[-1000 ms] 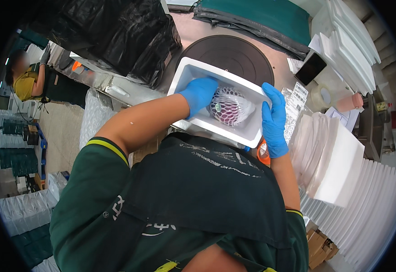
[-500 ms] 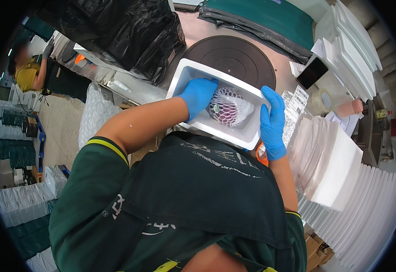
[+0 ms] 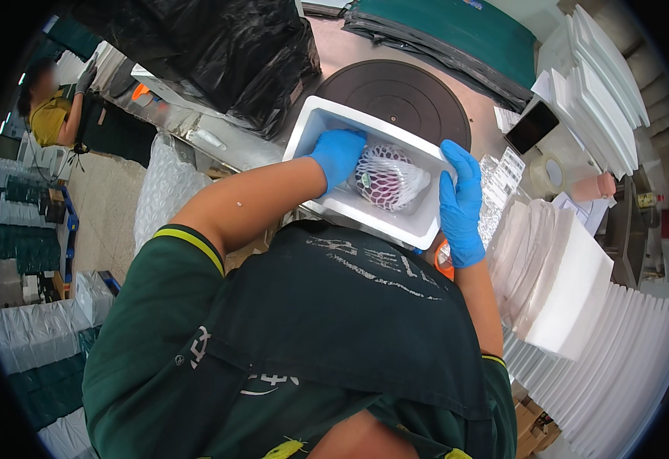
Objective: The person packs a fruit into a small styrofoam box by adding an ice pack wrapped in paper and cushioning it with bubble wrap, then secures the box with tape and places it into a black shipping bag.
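A white foam box (image 3: pixel 365 115) sits askew before me, overlapping the front of a dark round turntable (image 3: pixel 393 84). Inside lies a purple round item in white foam netting (image 3: pixel 388 178). My left hand (image 3: pixel 337 157), in a blue glove, reaches into the box's left part beside the netted item; its fingertips are hidden. My right hand (image 3: pixel 461 203), gloved alike, is closed on the box's right rim. An orange-handled tool (image 3: pixel 443 262) lies partly hidden beside my right wrist.
Black plastic bags (image 3: pixel 243 61), green sheets (image 3: pixel 442 30), a phone (image 3: pixel 531 128), tape (image 3: pixel 545 172) and stacked foam sheets (image 3: pixel 556 283) surround the work surface. Bubble wrap (image 3: pixel 162 191) hangs at left. Another person (image 3: pixel 51 115) in yellow stands at far left, one gloved hand raised.
Both hands stay on and in the box, with only small shifts. The surroundings appear slightly shifted to the right in the view.
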Tool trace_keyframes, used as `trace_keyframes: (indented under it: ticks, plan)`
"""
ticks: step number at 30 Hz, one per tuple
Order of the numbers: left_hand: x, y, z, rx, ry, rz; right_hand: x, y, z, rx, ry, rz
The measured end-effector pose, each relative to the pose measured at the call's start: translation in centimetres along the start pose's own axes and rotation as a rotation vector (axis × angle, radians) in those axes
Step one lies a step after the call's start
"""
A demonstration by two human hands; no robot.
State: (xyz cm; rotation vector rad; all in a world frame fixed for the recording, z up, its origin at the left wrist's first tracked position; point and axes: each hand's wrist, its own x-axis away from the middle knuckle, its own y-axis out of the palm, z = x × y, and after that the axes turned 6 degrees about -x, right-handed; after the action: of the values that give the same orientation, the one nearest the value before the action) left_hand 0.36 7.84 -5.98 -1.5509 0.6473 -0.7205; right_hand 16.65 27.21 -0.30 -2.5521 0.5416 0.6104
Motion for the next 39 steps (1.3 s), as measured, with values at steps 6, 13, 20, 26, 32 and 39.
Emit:
trace_keyframes:
  ticks: [6, 13, 20, 26, 32, 39]
  plan:
    - [-0.9, 0.0, -0.5, -0.161, 0.045, -0.151, -0.1, 0.1, 0.5, -0.009, 0.016, -0.001]
    - [0.4, -12.3, -1.1, 0.376, 0.034, 0.112, -1.2, -0.8, 2.3, 0.049, 0.038, 0.014]
    - [1.3, -14.5, -2.4, 1.013, -0.044, 0.288, -4.1, 0.4, -2.3, -0.085, 0.118, 0.124]
    - [-0.9, -12.4, -0.9, 1.271, -0.023, 0.332, -3.1, 2.6, -0.4, -0.469, 0.584, -0.166]
    - [-0.3, -6.5, -2.4, 0.875, -0.155, 0.259, -4.4, 1.9, -1.8, -0.606, 0.624, -0.050]
    - [3.2, -8.3, 0.0, 0.486, -0.158, -0.186, -4.4, 2.5, -0.4, -0.689, 0.580, -0.001]
